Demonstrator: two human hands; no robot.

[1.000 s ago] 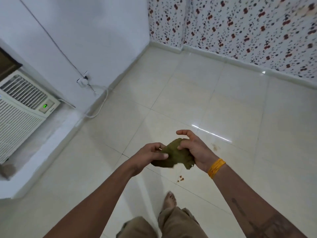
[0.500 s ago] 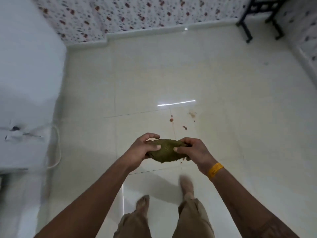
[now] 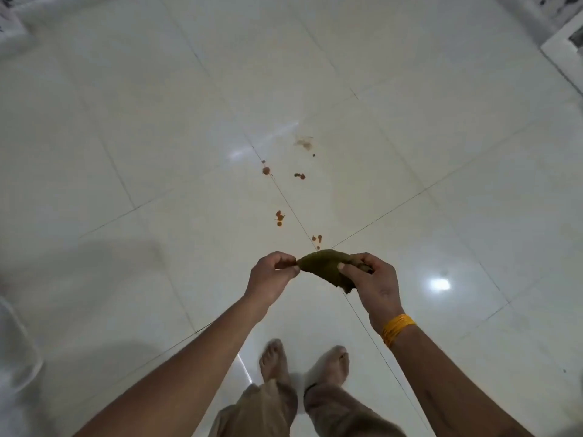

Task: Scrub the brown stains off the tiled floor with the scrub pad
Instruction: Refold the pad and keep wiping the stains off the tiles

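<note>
A dark green scrub pad (image 3: 325,264) hangs stretched between my two hands, well above the floor. My left hand (image 3: 273,275) pinches its left tip. My right hand (image 3: 370,279), with a yellow band at the wrist, grips its right end with curled fingers. Several brown stains lie on the pale glossy tiled floor (image 3: 157,152) ahead of my hands: a spot (image 3: 266,170) on a grout line, a small blot (image 3: 299,176), a faint smear (image 3: 304,143), a splatter (image 3: 279,217) and drops (image 3: 317,238) just beyond the pad.
My two bare feet (image 3: 303,361) stand on the tiles below my hands. A white ledge or frame (image 3: 564,48) sits at the top right corner, and a patterned wall edge (image 3: 9,14) at the top left. Light glares reflect off the tiles.
The view has swung down and rightward, so the stains now lie straight ahead and closer. My hands have drawn the bunched pad out into a stretched shape.
</note>
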